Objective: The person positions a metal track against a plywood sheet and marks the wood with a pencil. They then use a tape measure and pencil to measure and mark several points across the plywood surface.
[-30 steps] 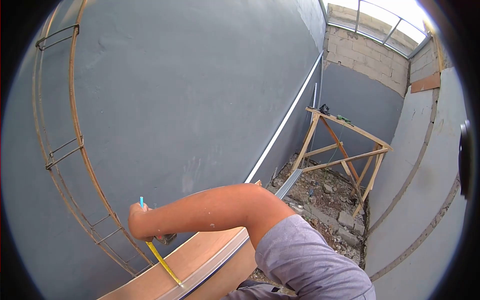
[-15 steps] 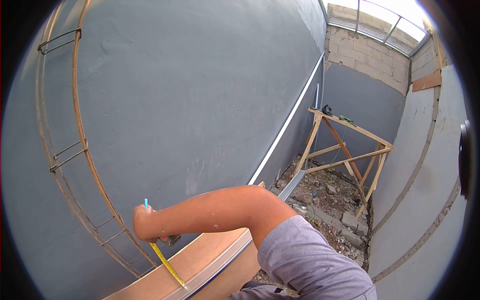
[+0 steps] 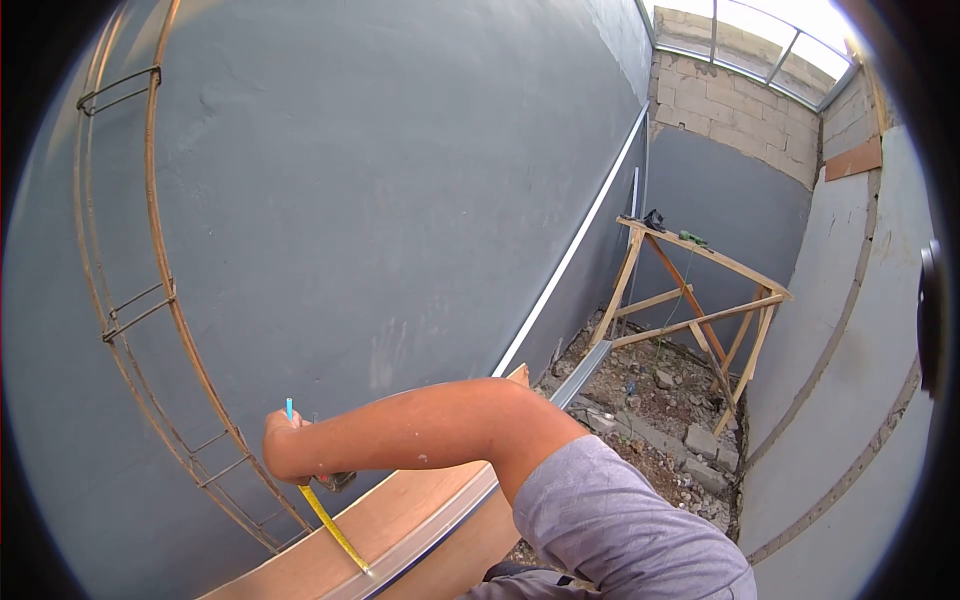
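Elbow (image 3: 518,412) sits lower than before, the partly hidden right hand (image 3: 284,440) closed around the tape measure (image 3: 334,528)

- You're on a building site, partly open to the sky (image 3: 822,56).
- Around you: bare blocks (image 3: 735,122), rubble (image 3: 664,380), a rebar cage (image 3: 153,200), a rough timber trestle (image 3: 722,262).

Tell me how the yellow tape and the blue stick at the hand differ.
The yellow tape shows as a long, flat strip; the blue stick shows only a short end. The tape slants down from the right hand across the board, while the stick points up above the knuckles. Both are at the same hand.
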The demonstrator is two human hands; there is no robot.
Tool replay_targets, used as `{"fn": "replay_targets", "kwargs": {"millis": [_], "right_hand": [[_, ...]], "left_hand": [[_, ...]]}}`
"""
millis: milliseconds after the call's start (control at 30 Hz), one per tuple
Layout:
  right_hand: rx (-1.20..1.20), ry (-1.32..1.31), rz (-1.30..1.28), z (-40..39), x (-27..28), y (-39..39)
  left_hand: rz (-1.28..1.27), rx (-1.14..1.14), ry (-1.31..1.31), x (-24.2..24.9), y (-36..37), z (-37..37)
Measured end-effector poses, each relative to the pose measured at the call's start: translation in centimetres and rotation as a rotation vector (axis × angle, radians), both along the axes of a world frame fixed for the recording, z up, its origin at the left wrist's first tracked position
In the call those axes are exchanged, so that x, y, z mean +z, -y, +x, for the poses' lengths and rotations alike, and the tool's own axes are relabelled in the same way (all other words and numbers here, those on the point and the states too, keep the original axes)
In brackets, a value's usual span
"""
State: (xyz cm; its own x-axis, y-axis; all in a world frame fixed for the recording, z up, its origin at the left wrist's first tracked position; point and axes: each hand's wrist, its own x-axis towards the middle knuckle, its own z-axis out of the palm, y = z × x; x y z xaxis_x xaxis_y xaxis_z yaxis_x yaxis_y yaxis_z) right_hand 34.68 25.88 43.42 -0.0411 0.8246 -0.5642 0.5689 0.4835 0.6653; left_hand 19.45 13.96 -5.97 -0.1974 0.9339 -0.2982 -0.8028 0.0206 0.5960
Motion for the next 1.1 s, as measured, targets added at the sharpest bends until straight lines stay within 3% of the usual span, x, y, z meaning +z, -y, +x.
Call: {"fn": "replay_targets", "kwargs": {"millis": [67,133,300,333,400,500,600,633,800,1100], "right_hand": [[-0.027,0.015,0.006,-0.2,-0.4,-0.2],[-0.046,0.049,0.017,-0.2,-1.0,-0.3],[-0.085,-0.004,0.045,0.5,-0.6,0.0],[-0.114,-0.021,0.033,0.1,-0.5,0.4],[-0.095,-0.019,0.086,0.2,-0.5,0.7],[-0.08,-0.035,0.072,0.5,-0.1,1.0],[-0.04,-0.198,0.085,0.4,1.0,2.1],[-0.026,-0.193,0.105,0.2,1.3,2.5],[-0.032,-0.109,0.101,-0.5,1.5,2.6],[-0.018,-0.121,0.127,-1.0,1.5,2.5]], "left_hand": [[0.03,-0.013,-0.147,0.3,-0.2,-0.1],[-0.057,-0.032,0.162,0.6,-0.5,-0.3],[-0.023,0.018,0.07,6.8,-2.1,5.4],[-0.042,0.062,0.032,6.9,-1.3,5.2],[-0.123,-0.058,0.312,-1.4,-2.1,-0.5],[-0.277,0.022,0.322,4.5,-0.8,0.6],[-0.446,0.061,0.34,5.1,-1.1,0.5],[-0.367,0.063,0.381,4.0,-1.1,0.5],[-0.478,0.165,0.389,5.8,-1.4,0.9],[-0.525,0.139,0.345,4.8,-1.4,0.8]]}}
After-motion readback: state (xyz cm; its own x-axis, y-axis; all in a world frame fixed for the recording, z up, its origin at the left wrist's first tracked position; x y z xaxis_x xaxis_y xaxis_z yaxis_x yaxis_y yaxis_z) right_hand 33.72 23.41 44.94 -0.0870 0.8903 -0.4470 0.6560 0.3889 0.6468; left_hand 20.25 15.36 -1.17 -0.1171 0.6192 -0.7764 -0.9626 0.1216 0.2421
